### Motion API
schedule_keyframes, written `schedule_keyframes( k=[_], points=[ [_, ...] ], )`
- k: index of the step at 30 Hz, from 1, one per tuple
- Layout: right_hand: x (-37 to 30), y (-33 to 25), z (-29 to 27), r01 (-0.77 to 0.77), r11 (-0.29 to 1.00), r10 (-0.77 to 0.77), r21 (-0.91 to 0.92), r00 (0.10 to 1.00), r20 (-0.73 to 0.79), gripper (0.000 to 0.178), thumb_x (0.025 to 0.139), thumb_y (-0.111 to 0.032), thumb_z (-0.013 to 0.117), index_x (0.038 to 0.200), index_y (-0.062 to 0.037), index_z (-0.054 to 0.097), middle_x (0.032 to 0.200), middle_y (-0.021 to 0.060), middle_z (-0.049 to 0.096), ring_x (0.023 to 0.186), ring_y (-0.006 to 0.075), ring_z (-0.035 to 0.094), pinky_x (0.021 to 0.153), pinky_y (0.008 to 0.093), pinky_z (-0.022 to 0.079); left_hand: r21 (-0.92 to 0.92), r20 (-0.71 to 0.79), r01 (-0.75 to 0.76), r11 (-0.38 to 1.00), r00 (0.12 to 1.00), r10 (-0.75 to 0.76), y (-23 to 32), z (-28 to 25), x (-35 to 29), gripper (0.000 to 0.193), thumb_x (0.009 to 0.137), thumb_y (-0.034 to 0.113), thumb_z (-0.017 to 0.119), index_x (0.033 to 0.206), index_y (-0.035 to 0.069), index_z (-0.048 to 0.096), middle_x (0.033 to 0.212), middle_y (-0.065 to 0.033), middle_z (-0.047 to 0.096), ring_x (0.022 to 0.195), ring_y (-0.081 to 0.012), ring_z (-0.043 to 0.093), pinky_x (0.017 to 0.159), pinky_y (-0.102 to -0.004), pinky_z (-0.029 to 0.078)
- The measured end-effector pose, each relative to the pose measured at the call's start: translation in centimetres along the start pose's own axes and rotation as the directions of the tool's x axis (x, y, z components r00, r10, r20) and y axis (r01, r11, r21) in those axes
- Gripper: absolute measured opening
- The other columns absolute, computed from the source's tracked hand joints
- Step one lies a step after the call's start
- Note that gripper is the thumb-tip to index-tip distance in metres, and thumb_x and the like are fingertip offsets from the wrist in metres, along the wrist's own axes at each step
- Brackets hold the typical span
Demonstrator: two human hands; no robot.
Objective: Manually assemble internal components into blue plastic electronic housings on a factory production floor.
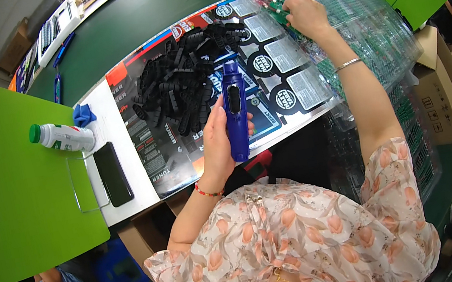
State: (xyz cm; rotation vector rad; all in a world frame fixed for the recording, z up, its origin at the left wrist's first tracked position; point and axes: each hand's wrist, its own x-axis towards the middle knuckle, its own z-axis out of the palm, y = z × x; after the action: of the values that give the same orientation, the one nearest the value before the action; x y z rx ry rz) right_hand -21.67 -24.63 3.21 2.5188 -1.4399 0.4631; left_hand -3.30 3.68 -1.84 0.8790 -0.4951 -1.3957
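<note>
Layout notes

Bottle (pixel 65 138) is sitting behind phone (pixel 114 174), both left of poster (pixel 160 160). Parts pile (pixel 162 86) is lying on poster. Circuit boards (pixel 277 10) are lying in trays (pixel 412 48), right of pile; box (pixel 439 97) is standing right of trays.

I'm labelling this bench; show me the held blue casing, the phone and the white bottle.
Held blue casing (pixel 236 122): head view, below its slot.
Phone (pixel 114 173): head view, screen.
White bottle (pixel 67 137): head view, mid-body.

Place: assembly workshop | Signs: circuit boards (pixel 276 9), plastic trays (pixel 411 50), heaped black parts (pixel 179 82), green partitions (pixel 21 177)
</note>
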Motion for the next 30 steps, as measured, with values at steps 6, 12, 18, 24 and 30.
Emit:
schedule_keyframes(
  k=[6, 12, 18, 24, 30],
  points=[
    [-1.8, -1.6, -6.3, -0.027, 0.977, 0.095, 0.211, 0.943, -0.318, 0.020, 0.083, -0.015, 0.063, 0.102, -0.0120, 0.068, 0.091, 0.0119, 0.070, 0.079, 0.0296, 0.068, 0.070, 0.0406, 0.054, -0.130, 0.001, 0.029, 0.991, 1.000, -0.029, 0.2, 0.0, 0.2, 0.048, 0.104, 0.024, 0.041, 0.149, 0.010, 0.031, 0.102, -0.0167, 0.062, 0.084, -0.0185, 0.063, 0.074, -0.0318, 0.055],
    [-10.0, -8.3, -10.7, -0.046, 0.208, 0.249, 0.977, 0.969, -0.008, 0.037, 0.084, -0.003, 0.069, 0.120, 0.0016, 0.062, 0.085, 0.0058, 0.067, 0.071, 0.0110, 0.065, 0.057, 0.0224, 0.050, -0.201, 0.074, 0.069, 0.977, 0.996, -0.055, -0.1, -0.3, 0.5, 0.051, 0.103, 0.023, 0.043, 0.150, 0.009, 0.028, 0.107, -0.0152, 0.062, 0.089, -0.0197, 0.065, 0.078, -0.0326, 0.055],
    [-14.4, -11.8, -7.5, -0.173, -0.089, 0.183, 0.981, 0.965, 0.187, 0.035, 0.087, 0.000, 0.067, 0.121, 0.0029, 0.060, 0.084, 0.0050, 0.067, 0.073, 0.0093, 0.065, 0.054, 0.0183, 0.048, -0.169, 0.053, 0.064, 0.983, 0.997, -0.056, 0.3, 0.6, -0.2, 0.050, 0.103, 0.022, 0.044, 0.149, 0.006, 0.031, 0.117, -0.0104, 0.061, 0.095, -0.0184, 0.064, 0.083, -0.0331, 0.055],
    [-15.2, -12.9, -6.2, -0.200, -0.097, 0.100, 0.975, 0.973, 0.209, 0.034, 0.087, 0.000, 0.067, 0.120, 0.0013, 0.060, 0.085, 0.0048, 0.068, 0.072, 0.0077, 0.064, 0.055, 0.0173, 0.048, -0.181, 0.123, 0.113, 0.977, 0.988, -0.091, 0.4, 0.0, -0.5, 0.046, 0.104, 0.019, 0.041, 0.148, 0.007, 0.033, 0.119, -0.0107, 0.061, 0.091, -0.0170, 0.065, 0.080, -0.0322, 0.056],
    [-15.1, -13.1, -5.8, -0.194, -0.129, 0.052, 0.972, 0.978, 0.202, 0.029, 0.087, -0.002, 0.067, 0.116, 0.0014, 0.060, 0.085, 0.0053, 0.068, 0.070, 0.0074, 0.064, 0.052, 0.0173, 0.045, -0.133, 0.101, 0.092, 0.987, 0.992, -0.079, 0.3, 0.2, -0.4, 0.049, 0.103, 0.025, 0.045, 0.148, 0.009, 0.033, 0.109, -0.0155, 0.062, 0.090, -0.0210, 0.063, 0.079, -0.0340, 0.055]
  ],
)
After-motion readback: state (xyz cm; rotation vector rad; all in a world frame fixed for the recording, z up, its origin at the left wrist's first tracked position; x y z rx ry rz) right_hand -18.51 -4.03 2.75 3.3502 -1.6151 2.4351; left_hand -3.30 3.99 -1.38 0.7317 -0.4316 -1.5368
